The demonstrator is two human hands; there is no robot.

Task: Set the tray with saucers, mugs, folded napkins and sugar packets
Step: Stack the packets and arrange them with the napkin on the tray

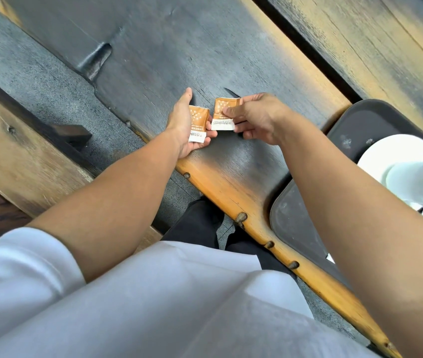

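Orange sugar packets, one pinched in each hand: left (pixel 183 125) grips packet (pixel 198 124), right (pixel 257 118) grips another (pixel 224 113), above the table (pixel 153 60); sugar step, next carry them to the tray (pixel 360 120)

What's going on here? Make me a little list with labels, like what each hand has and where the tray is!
left hand: holds left sugar packet in the open palm
right hand: pinches right sugar packet
packets: orange and white, side by side, above the table
table: dark worn wood
tray: dark, at the right, on the table
on tray: white saucer and white mugs, partly cut off
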